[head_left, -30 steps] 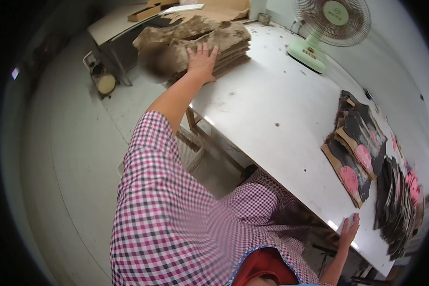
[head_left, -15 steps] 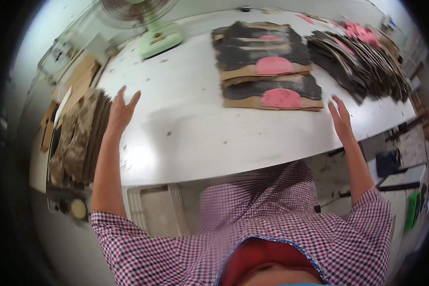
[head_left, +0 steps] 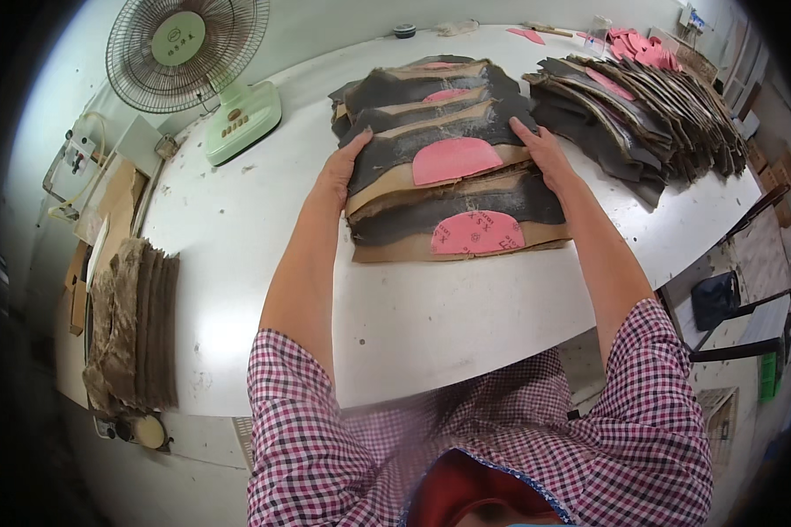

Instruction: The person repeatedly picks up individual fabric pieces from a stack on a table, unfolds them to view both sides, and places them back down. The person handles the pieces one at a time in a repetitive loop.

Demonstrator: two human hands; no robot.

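Overlapping black-and-tan fabric pieces [head_left: 431, 132] lie in a row on the white table, several bearing a pink half-round patch. My left hand [head_left: 343, 167] is against the row's left edge, its thumb on top and the other fingers mostly hidden. At the right edge my right hand [head_left: 545, 156] grips the same pieces, thumb over the top. The nearest piece [head_left: 545, 206], with a printed pink patch [head_left: 476, 233], lies just below my hands. To the right, a fanned pile of similar dark pieces [head_left: 624, 123] sits close to my right hand.
A green table fan [head_left: 242, 123] stands at the back left. Brown fuzzy pieces [head_left: 136, 325] are stacked at the table's left edge. Loose pink patches [head_left: 646, 48] lie at the far right, near a clear cup [head_left: 598, 33]. A small dark round container [head_left: 403, 31] sits at the back.
Both hands have moved inward from wide apart and empty to the two sides of the row, taking hold of the pieces. The view has shifted too.
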